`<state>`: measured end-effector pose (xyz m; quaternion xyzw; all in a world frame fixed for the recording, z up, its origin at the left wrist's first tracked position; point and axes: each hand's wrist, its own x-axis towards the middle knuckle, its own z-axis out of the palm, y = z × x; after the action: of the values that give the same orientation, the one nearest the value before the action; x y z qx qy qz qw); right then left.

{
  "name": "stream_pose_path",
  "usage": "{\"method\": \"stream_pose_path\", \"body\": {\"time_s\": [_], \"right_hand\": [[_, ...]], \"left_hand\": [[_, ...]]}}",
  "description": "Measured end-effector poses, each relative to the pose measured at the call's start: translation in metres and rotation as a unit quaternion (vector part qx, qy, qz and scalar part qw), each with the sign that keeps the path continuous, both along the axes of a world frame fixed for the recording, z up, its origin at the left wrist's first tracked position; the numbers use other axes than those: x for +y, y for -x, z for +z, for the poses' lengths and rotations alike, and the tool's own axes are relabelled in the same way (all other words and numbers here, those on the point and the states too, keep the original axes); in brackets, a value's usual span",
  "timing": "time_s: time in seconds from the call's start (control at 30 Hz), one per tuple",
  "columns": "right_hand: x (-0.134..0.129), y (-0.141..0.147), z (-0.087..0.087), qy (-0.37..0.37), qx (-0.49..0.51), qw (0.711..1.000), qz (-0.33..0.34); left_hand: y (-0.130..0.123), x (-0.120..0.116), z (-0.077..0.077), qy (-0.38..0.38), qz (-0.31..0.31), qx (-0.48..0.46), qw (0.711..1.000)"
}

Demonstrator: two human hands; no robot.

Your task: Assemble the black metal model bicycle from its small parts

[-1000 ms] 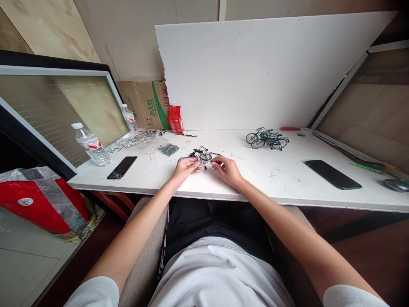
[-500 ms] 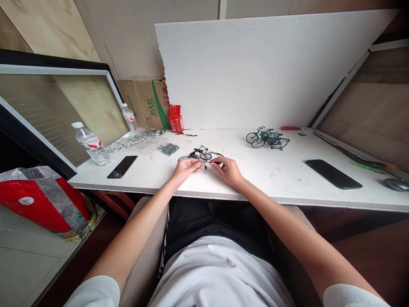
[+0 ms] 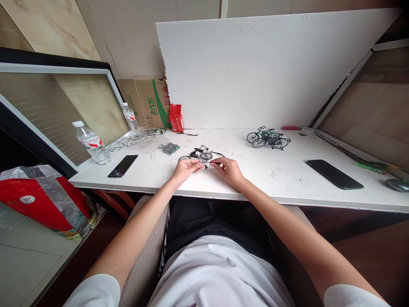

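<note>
My left hand (image 3: pixel 184 169) is closed, pinching a small bicycle model part (image 3: pixel 202 163) between thumb and fingertips; its exact shape is too small to make out. From the right, my right hand (image 3: pixel 230 170) grips a thin screwdriver-like tool (image 3: pixel 211 162), dark in the fingers with a pale shaft that reaches the left fingertips. Just behind both hands lie black model bicycle parts (image 3: pixel 206 155), among them spoked wheels and a frame, partly hidden by the fingers. Further right on the white table (image 3: pixel 255 172) stand assembled miniature bicycles (image 3: pixel 270 139), green and black.
Phones lie at the left (image 3: pixel 123 166) and the right (image 3: pixel 334 174). Water bottles, one nearer (image 3: pixel 92 143), stand at the left beside loose part frames (image 3: pixel 140 138) and a bag of small green parts (image 3: pixel 169 148). Behind are a red box (image 3: pixel 177 118), a carton (image 3: pixel 150 104) and a white board (image 3: pixel 255 72).
Both hands hold nearly the same pose at the same spot. The whole view has shifted very slightly; nothing has been taken up or let go.
</note>
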<state>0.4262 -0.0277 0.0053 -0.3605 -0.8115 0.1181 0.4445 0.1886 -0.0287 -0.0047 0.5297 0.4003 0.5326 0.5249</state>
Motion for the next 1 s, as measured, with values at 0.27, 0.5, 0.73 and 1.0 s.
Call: {"method": "stream_pose_path", "body": {"time_s": [0.27,0.5,0.73,1.0], "right_hand": [[-0.006,-0.001,0.004,-0.02,-0.051,0.998,0.022],[-0.01,0.001,0.009,0.031,-0.081,0.996,0.004],[-0.004,0.001,0.0,0.064,-0.088,0.994,0.02],[-0.009,0.004,-0.006,0.013,-0.145,0.989,0.022]], "left_hand": [[0.002,0.007,-0.01,-0.001,0.016,0.0,1.0],[0.0,0.005,-0.009,0.002,0.004,0.01,1.0],[-0.003,0.004,-0.007,-0.004,0.009,0.0,1.0],[-0.003,0.005,-0.006,-0.012,0.017,-0.008,1.0]]}}
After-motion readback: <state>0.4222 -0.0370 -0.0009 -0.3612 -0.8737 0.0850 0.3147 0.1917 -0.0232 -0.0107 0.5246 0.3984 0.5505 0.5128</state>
